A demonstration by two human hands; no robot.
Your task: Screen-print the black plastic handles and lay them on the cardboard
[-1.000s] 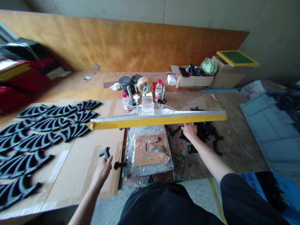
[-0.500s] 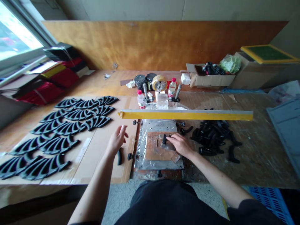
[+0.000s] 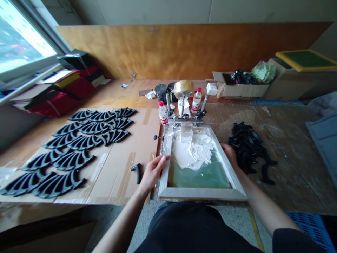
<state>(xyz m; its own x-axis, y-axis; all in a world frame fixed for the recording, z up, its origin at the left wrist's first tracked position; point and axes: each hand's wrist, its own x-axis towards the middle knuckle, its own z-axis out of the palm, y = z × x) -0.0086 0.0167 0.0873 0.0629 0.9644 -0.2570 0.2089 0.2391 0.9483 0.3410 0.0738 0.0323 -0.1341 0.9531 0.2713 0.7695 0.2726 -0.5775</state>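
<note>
A screen-printing frame (image 3: 202, 194) with a pale metal rim lies lowered over the printing base in front of me. White ink (image 3: 184, 154) is smeared over the upper part of its green mesh (image 3: 197, 177). My left hand (image 3: 152, 172) grips the left rim, thumb on top. At the right rim, my right hand (image 3: 229, 154) is closed on the edge, its fingertips partly hidden by the frame. A single black curved plastic part (image 3: 137, 172) rests on the cardboard beside my left hand. The frame covers the jig beneath.
Rows of black curved parts (image 3: 68, 161) lie on the cardboard sheet (image 3: 113, 175) at left. A heap of similar parts (image 3: 244, 144) sits at right. Behind the frame stand clamp posts, a tape roll (image 3: 183, 88), bottles (image 3: 196, 99) and dark tubs (image 3: 161, 92).
The frame has swung down from its raised, edge-on position over the jig. Both hands have moved to its sides, and my right hand has let go of a black part.
</note>
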